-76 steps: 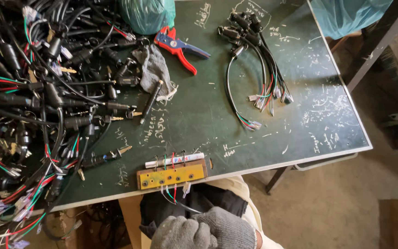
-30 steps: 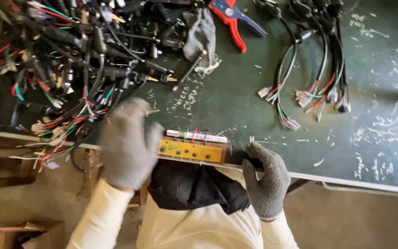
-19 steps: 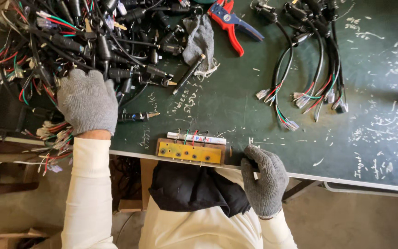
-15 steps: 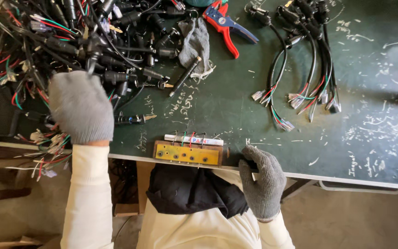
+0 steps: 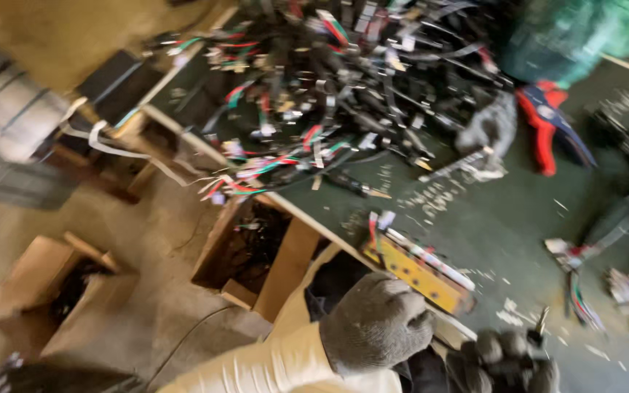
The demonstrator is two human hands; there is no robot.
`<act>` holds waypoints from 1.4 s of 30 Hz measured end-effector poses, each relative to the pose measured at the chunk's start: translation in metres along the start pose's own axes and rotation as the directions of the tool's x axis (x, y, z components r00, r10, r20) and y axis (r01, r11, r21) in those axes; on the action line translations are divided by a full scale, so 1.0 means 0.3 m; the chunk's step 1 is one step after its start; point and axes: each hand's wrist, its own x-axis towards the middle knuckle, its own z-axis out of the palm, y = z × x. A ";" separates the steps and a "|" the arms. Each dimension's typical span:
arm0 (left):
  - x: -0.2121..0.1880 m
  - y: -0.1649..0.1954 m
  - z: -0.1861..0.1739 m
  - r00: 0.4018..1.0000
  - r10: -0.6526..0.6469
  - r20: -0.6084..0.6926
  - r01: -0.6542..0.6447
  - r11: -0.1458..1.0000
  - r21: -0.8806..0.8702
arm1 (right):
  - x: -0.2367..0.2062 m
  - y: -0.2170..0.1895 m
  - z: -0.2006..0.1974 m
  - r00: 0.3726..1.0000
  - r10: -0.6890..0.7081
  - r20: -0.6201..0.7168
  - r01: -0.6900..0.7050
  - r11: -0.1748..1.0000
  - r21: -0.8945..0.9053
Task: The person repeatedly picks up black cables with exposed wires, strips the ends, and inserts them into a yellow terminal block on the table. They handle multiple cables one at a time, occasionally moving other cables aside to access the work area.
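Note:
The picture is blurred by motion. My left hand [image 5: 376, 324], in a grey knit glove, is curled into a fist just below the table's near edge, beside a yellow block [image 5: 416, 273] with a white strip and short coloured wires on it. My right hand [image 5: 507, 360], in a darker glove, sits at the bottom edge to the right of the block. A thin metal tip sticks up from it. A big pile of black cables [image 5: 343, 94] with coloured wire ends covers the far left of the green table [image 5: 504, 211].
Red and blue pliers [image 5: 547, 127] and a spare grey glove [image 5: 485, 131] lie beyond the block. A green bag [image 5: 569, 36] sits at the back. Cable ends [image 5: 591, 284] lie at right. Under the table are a wooden crate [image 5: 256, 247] and a cardboard box [image 5: 45, 284].
My left hand has come back from the cable pile to the table edge by the yellow block. The view has swung left and tilted, showing the floor.

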 end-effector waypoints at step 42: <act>-0.125 0.011 0.080 0.778 -0.591 0.214 0.585 0.558 -0.588 | 0.009 0.222 0.194 0.833 -0.200 -0.516 -0.407 0.411 -0.816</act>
